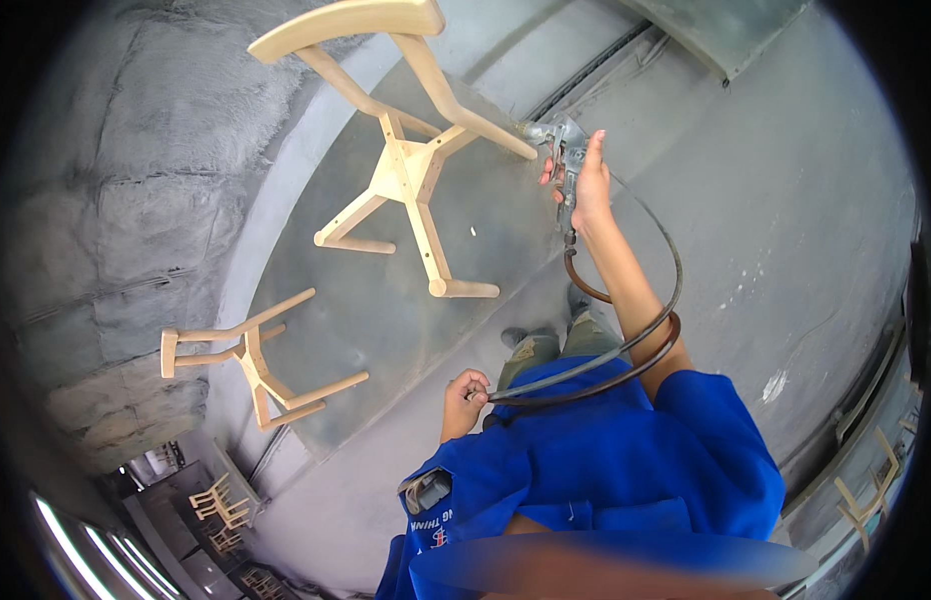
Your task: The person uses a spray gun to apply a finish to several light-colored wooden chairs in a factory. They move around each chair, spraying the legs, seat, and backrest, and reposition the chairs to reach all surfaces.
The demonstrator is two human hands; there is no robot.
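My right hand (591, 190) is wrapped round the grip of a metal spray gun (569, 150), held out ahead of me. Its nozzle points left, close to the end of a leg of a pale wooden chair frame (403, 170); whether they touch I cannot tell. A dark hose (672, 262) runs from the gun, loops by my right forearm and crosses my waist. Near my left side, my left hand (466, 400) is closed round the hose. A second chair frame (254, 365), smaller in view, stands farther left. Neither frame has a seat panel.
Beneath both chair frames lies a grey surface (386, 340) with a pale curved edge. A rough grey wall (176, 120) rises along the left. More wooden chair frames (221, 505) stand at lower left, and others (866, 495) at lower right. A flat panel (736, 35) juts in at top right.
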